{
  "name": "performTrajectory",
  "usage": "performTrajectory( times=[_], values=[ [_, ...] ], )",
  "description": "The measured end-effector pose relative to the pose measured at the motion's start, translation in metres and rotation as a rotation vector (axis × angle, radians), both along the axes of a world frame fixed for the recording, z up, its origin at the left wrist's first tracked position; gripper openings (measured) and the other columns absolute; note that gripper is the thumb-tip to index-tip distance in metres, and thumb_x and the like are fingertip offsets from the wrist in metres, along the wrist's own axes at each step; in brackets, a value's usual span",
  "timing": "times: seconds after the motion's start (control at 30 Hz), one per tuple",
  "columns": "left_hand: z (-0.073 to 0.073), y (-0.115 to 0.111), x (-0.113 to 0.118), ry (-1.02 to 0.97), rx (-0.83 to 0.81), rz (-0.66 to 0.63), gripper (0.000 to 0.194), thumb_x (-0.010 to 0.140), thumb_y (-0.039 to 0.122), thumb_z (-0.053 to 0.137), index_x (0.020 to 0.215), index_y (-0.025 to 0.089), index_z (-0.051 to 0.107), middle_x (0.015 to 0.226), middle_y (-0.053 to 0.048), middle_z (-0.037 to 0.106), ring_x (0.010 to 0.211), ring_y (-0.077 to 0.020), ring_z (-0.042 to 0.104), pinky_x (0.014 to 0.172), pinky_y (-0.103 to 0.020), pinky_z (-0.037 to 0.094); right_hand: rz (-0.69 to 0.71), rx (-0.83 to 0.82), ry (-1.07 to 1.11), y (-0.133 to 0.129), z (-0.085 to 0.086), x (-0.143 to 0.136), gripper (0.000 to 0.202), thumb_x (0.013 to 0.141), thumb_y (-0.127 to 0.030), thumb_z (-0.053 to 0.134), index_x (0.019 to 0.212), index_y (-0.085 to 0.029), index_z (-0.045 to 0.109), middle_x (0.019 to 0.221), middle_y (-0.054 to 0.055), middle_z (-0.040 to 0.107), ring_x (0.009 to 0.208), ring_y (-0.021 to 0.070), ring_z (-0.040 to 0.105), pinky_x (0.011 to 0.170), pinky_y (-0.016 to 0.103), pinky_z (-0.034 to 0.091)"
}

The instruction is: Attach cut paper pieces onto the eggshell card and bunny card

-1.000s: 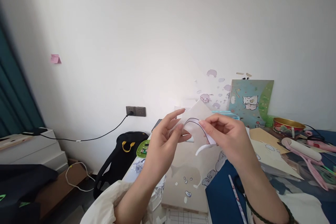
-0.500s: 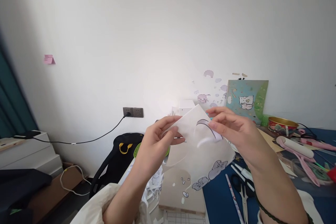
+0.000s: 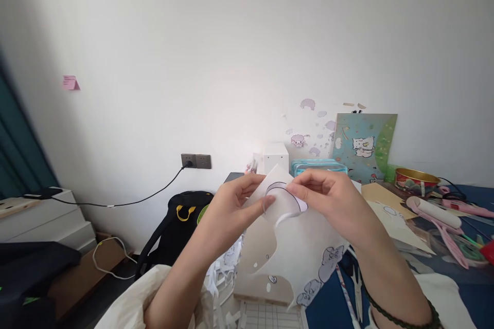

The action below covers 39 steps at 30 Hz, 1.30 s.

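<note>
Left hand (image 3: 235, 205): pinching a white sheet near its upper left edge, the thumb lying in front near the inner edge of a curved outline and the other fingers bending behind; nearly closed.
Right hand (image 3: 334, 203): closing thumb and forefinger on a curved paper piece near the top of its arc, the remaining fingers curling beside them; a dark braided bracelet (image 3: 434, 314) is circling the wrist.
White sheet (image 3: 304, 247): hanging tilted between both hands, one corner pointing up, its lower part covering some of a beige board; grey outlined animal figures (image 3: 332, 262) are running along its lower right edge.
Curved paper piece (image 3: 301, 204): showing a pale purple band with dark outlines, arching across the upper part of the sheet; whether it is fully separate, I cannot tell.
Beige board (image 3: 257, 239): lying beneath the sheet, small oval cutouts showing on it.
White paper scraps (image 3: 227, 267): heaping just left of the board.
Blue table (image 3: 322, 303): carrying scissors (image 3: 358, 293) and a patterned stick (image 3: 346, 293) right of the sheet, the scissors partly hiding behind the right forearm.
Right side: a red and gold tin (image 3: 417, 185) is standing behind a pink-handled roller (image 3: 440, 216).
Wall: an illustrated blue-green board (image 3: 380, 139) is leaning against it; a plug is sitting in a dark socket (image 3: 196, 161).
Backpack (image 3: 165, 236): standing left of the table, black with a yellow loop.
</note>
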<state>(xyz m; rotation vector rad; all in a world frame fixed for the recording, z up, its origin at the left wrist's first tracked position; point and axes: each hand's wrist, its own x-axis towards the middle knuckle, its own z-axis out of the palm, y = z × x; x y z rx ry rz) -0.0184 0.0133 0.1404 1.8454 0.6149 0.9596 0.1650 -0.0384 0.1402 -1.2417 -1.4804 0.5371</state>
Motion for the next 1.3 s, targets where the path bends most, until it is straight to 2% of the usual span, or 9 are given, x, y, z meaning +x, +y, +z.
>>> performTrajectory(
  times=[0.2, 0.4, 0.57, 0.7, 0.8, 0.9, 1.03, 1.3],
  values=[
    [-0.006, 0.005, -0.003, -0.044, -0.015, -0.009, 0.02, 0.08, 0.027, 0.065, 0.098, 0.019, 0.066, 0.081, -0.005, 0.068, 0.078, -0.0201, 0.065, 0.062, -0.026, 0.05, 0.009, 0.011, 0.019, 0.0, -0.003, -0.011, 0.023, 0.081, -0.041, 0.061, 0.068, -0.021, 0.062, 0.068, -0.001, 0.062, 0.063, 0.0146, 0.055, 0.055, 0.025, 0.04],
    [-0.003, 0.002, 0.001, -0.13, -0.063, 0.053, 0.011, 0.081, 0.027, 0.063, 0.088, 0.019, 0.061, 0.088, -0.002, 0.065, 0.065, -0.0118, 0.059, 0.054, -0.021, 0.045, 0.007, -0.023, 0.141, 0.001, -0.003, -0.011, 0.026, 0.082, -0.043, 0.062, 0.069, -0.02, 0.059, 0.064, -0.002, 0.058, 0.058, 0.0115, 0.049, 0.052, 0.023, 0.037],
    [0.0, -0.003, 0.003, -0.069, -0.027, 0.077, 0.014, 0.082, 0.027, 0.061, 0.094, 0.02, 0.061, 0.092, -0.003, 0.066, 0.077, -0.0165, 0.061, 0.063, -0.025, 0.048, 0.006, -0.05, 0.16, 0.001, -0.004, -0.01, 0.028, 0.081, -0.045, 0.062, 0.069, -0.02, 0.058, 0.063, -0.003, 0.057, 0.056, 0.011, 0.047, 0.052, 0.024, 0.035],
    [0.0, -0.009, 0.004, 0.078, 0.141, 0.221, 0.017, 0.082, 0.033, 0.062, 0.095, 0.022, 0.063, 0.085, -0.001, 0.065, 0.076, -0.0181, 0.059, 0.062, -0.025, 0.045, -0.01, -0.027, 0.136, 0.0, -0.004, -0.013, 0.027, 0.082, -0.042, 0.062, 0.067, -0.02, 0.057, 0.061, -0.003, 0.055, 0.056, 0.0106, 0.047, 0.052, 0.024, 0.035],
    [-0.001, -0.012, 0.005, 0.078, 0.203, 0.302, 0.022, 0.084, 0.042, 0.059, 0.092, 0.022, 0.064, 0.079, -0.001, 0.064, 0.072, -0.0176, 0.057, 0.059, -0.025, 0.043, -0.034, -0.004, 0.108, -0.002, -0.003, -0.016, 0.026, 0.083, -0.041, 0.061, 0.067, -0.02, 0.059, 0.062, -0.003, 0.057, 0.058, 0.011, 0.049, 0.053, 0.024, 0.036],
    [-0.001, -0.013, 0.006, 0.047, 0.2, 0.344, 0.026, 0.084, 0.047, 0.057, 0.088, 0.022, 0.064, 0.076, -0.001, 0.063, 0.07, -0.017, 0.055, 0.056, -0.024, 0.041, -0.044, 0.009, 0.103, -0.003, -0.003, -0.02, 0.026, 0.083, -0.042, 0.061, 0.067, -0.021, 0.06, 0.063, -0.003, 0.058, 0.058, 0.0108, 0.05, 0.053, 0.023, 0.037],
    [-0.002, -0.014, 0.007, 0.03, 0.149, 0.37, 0.027, 0.084, 0.045, 0.058, 0.076, 0.02, 0.061, 0.063, 0.002, 0.054, 0.06, -0.0133, 0.047, 0.05, -0.022, 0.036, -0.019, 0.021, 0.14, -0.002, -0.005, -0.023, 0.026, 0.083, -0.043, 0.062, 0.068, -0.021, 0.061, 0.063, -0.003, 0.058, 0.056, 0.0098, 0.049, 0.051, 0.022, 0.037],
    [-0.005, -0.014, 0.01, -0.063, 0.156, 0.358, 0.028, 0.086, 0.042, 0.058, 0.07, 0.019, 0.057, 0.062, 0.004, 0.049, 0.057, -0.0097, 0.041, 0.049, -0.02, 0.033, 0.0, 0.018, 0.205, -0.002, -0.008, -0.026, 0.026, 0.082, -0.045, 0.063, 0.07, -0.022, 0.063, 0.064, -0.004, 0.06, 0.057, 0.009, 0.049, 0.052, 0.021, 0.038]
  ],
)
